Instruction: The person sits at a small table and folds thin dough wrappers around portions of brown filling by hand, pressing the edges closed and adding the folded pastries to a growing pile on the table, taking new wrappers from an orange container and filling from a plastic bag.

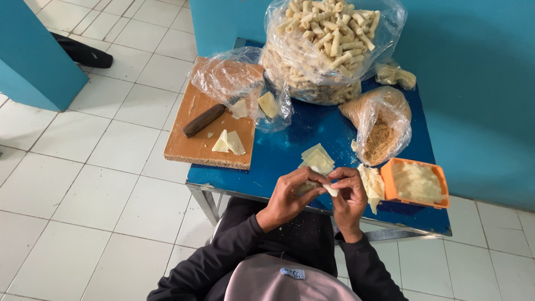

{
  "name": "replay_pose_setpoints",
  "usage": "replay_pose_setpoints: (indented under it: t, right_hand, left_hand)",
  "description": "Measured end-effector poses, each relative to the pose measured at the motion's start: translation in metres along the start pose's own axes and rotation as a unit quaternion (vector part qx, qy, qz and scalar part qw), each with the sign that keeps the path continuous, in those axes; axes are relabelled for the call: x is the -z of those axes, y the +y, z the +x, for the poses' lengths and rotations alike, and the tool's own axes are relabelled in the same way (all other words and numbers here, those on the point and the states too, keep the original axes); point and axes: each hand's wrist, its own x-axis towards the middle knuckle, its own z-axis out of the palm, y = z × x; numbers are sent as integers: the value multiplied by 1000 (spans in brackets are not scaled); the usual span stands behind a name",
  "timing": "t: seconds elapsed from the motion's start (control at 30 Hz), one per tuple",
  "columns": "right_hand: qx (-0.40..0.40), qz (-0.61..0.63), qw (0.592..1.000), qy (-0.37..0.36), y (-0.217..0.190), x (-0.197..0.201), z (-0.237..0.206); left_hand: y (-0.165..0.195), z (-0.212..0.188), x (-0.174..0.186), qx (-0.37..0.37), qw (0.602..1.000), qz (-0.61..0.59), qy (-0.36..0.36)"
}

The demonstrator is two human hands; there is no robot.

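Note:
Both my hands meet over the front edge of a blue table (278, 156). My left hand (290, 195) and my right hand (348, 195) together hold a small pale wrapper piece (329, 188), its fingers folded round it. Just beyond my hands lies a short stack of pale square wrapper sheets (317, 159). To the right of my right hand sits a pile of pale folded pieces (372, 187), and beside that an orange tub (390, 187) filled with pale strips.
A wooden cutting board (195, 142) with a dark-handled knife (205, 119) and cheese-like wedges (228, 144) overhangs the table's left end. A big clear bag of rolled sticks (326, 50), a bag of brown crumbs (382, 136) and a crumpled plastic bag (228, 78) stand behind. White tiled floor lies left.

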Motion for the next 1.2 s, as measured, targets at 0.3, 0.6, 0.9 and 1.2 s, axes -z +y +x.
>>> replay_pose_setpoints:
  t: [0.3, 0.6, 0.9, 1.2]
  right_hand:
    - [-57, 79, 995, 8, 5, 1, -6]
    - [-170, 233, 957, 42, 9, 2, -6]
    - [-208, 269, 940, 7, 23, 11, -5]
    - [-246, 53, 968, 8, -8, 9, 8]
  left_hand:
    - [13, 4, 1, -123, 980, 155, 24]
    - [12, 1, -3, -87, 992, 79, 51]
    - [-17, 2, -2, 165, 985, -57, -9]
    - [-51, -13, -12, 314, 878, -360, 30]
